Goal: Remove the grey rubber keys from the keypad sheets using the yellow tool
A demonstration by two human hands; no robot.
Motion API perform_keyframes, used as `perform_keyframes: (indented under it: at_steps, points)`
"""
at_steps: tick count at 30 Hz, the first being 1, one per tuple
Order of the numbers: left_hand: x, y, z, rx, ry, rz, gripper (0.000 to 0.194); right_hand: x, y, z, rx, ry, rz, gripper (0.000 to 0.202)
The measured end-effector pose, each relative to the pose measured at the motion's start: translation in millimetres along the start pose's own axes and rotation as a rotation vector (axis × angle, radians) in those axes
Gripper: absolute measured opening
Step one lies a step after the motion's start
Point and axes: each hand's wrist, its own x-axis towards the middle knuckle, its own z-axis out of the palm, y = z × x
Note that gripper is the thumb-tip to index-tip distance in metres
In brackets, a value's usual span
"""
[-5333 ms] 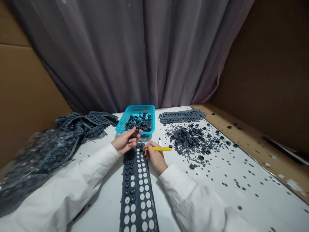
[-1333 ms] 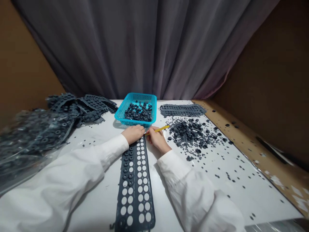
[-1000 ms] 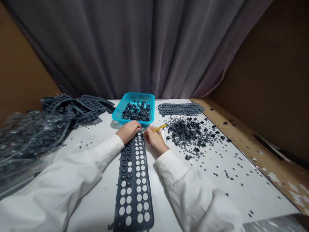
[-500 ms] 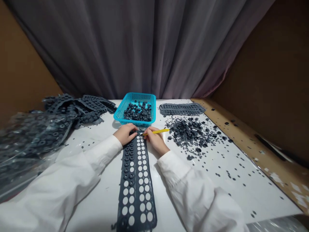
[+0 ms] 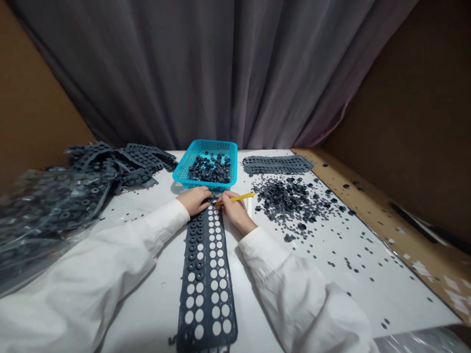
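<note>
From far away, I see the right hand (image 5: 235, 212) with its fingers (image 5: 225, 199) curled snugly around a thin yellow tool (image 5: 242, 197) in the middle of the frame. Its dark tip meets the far end of the long holey strip (image 5: 207, 294), which runs down to the bottom. The left hand (image 5: 194, 200) rests there, fingers bent; I can't tell if they pinch anything.
</note>
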Motion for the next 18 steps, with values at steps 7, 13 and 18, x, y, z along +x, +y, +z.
perform_keyframes:
  at_steps: [7, 13, 18]
  points:
    - [2.3, 5.0, -3.7, 0.071, -0.034, 0.047, 0.019, -1.8, -6.2, -0.3, -0.066, 0.018, -0.006, 0.023]
    - [5.4, 4.5, 0.2, 0.105, -0.041, 0.069, 0.014, -3.7, -17.2, 1.1, -0.159, 0.050, -0.018, 0.024]
    - [9.7, 0.5, 7.1, 0.096, -0.035, 0.062, 0.016, -4.4, -18.7, 1.6, -0.193, 0.067, -0.009, 0.024]
